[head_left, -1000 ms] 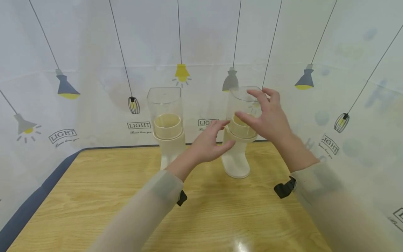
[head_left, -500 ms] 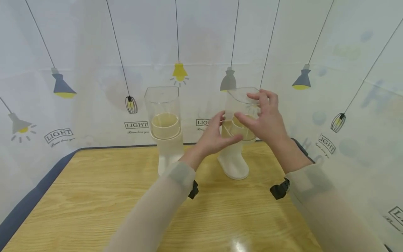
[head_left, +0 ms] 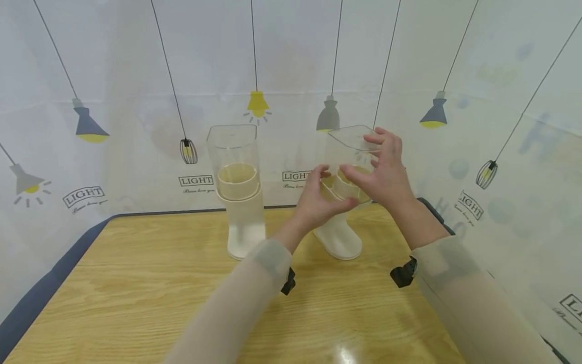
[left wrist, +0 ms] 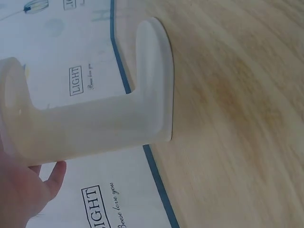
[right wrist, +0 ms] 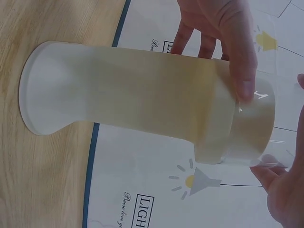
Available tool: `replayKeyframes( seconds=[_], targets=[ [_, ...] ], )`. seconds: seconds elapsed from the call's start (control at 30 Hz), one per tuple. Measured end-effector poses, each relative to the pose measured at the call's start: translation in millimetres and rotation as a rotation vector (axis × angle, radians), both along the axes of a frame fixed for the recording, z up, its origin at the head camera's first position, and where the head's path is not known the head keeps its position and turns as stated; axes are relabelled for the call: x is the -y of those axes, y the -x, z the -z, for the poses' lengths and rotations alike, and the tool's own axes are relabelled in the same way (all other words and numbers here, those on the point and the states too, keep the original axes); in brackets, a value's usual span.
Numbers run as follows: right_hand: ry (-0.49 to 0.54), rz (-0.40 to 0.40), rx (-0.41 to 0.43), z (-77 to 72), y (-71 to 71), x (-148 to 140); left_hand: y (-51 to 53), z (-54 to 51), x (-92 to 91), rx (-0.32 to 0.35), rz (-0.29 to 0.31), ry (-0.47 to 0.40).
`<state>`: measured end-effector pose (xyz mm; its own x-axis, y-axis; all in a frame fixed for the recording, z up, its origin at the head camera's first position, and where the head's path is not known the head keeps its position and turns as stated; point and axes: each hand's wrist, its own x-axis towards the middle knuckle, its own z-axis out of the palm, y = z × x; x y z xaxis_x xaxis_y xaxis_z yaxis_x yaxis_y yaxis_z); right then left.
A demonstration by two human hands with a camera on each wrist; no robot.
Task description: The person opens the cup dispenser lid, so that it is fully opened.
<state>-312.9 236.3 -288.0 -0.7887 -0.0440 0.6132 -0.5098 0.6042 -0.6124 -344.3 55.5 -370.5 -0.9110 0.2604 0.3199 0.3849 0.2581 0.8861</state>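
Observation:
On the right stands a white stand [head_left: 338,237] with a foot-like base and a clear container [head_left: 338,151] at its top. My left hand [head_left: 316,202] grips the container's lower part; in the right wrist view its thumb lies on the clear wall just above the stand's collar [right wrist: 209,114]. Higher up, on the right side, my right hand [head_left: 386,177] holds the container, thumb in front and fingers by the rim. In the left wrist view, fingers of my left hand [left wrist: 28,190] show beside the top of the stand [left wrist: 95,123].
A second white stand [head_left: 245,222] with its own clear container [head_left: 234,151] is upright to the left. Both stand near the back edge of the wooden table [head_left: 150,283]. Behind hangs a pale cloth [head_left: 291,50] printed with lamps.
My left hand has moved right and closed on the container. The container's rim has turned, a corner now pointing left. My right hand stays at its side, and the stand's foot has turned slightly.

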Motion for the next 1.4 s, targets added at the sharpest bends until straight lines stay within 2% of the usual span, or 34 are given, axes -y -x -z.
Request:
replayKeyframes(
  seconds=[0.3, 0.53, 0.8, 1.0, 1.17, 1.4],
  targets=[
    [0.077, 0.034, 0.091, 1.0, -1.3, 3, -10.8, 6.1, -13.5, -0.059, -0.103, -0.009],
    [0.131, 0.064, 0.097, 3.4, -3.4, 6, -15.9, 8.6, -23.0, -0.08, -0.168, 0.015],
    [0.158, 0.086, 0.066, 7.6, 0.6, 9, -15.6, 7.3, -35.0, -0.041, -0.199, 0.012],
    [0.166, 0.106, 0.036, 6.8, 2.7, 11, -14.8, 4.9, -37.0, -0.044, -0.217, 0.026],
    [0.168, 0.115, 0.058, 2.4, 2.4, 14, -13.6, 4.1, -34.6, -0.036, -0.204, 0.007],
    [0.181, 0.112, 0.091, -1.3, 0.5, 12, -11.7, 3.4, -35.0, -0.036, -0.214, 0.062]
  ],
)
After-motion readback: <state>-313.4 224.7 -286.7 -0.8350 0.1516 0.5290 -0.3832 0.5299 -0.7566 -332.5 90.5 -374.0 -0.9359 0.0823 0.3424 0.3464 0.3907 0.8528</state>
